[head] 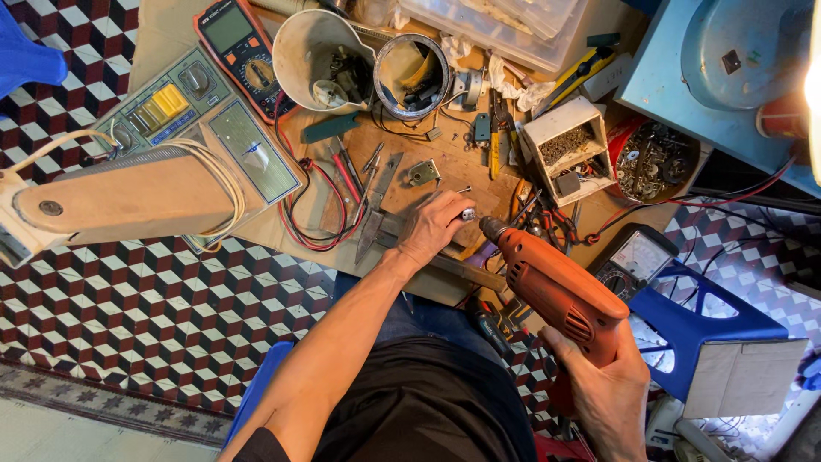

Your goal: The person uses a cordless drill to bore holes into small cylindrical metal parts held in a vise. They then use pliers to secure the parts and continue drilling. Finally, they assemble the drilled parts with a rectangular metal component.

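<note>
floor (154, 308): cube-pattern tiles | wooden workbench (410, 162) | blue plastic stool (684, 321)

Bench access: bare wood patch (445, 158) beyond the left hand (432, 227), hemmed by scissors (374, 205) and red leads (312, 201) to its left, screw box (569, 150) to its right, cups (325, 56) behind. Right side blocked by orange drill (556, 291).

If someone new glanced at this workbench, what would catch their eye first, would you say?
Probably the orange electric drill, gripped low right by the right hand, its chuck aimed at a small metal part pinched in the left hand at the bench's near edge. Next, the checkered cube-pattern floor and the orange multimeter top left.
</note>
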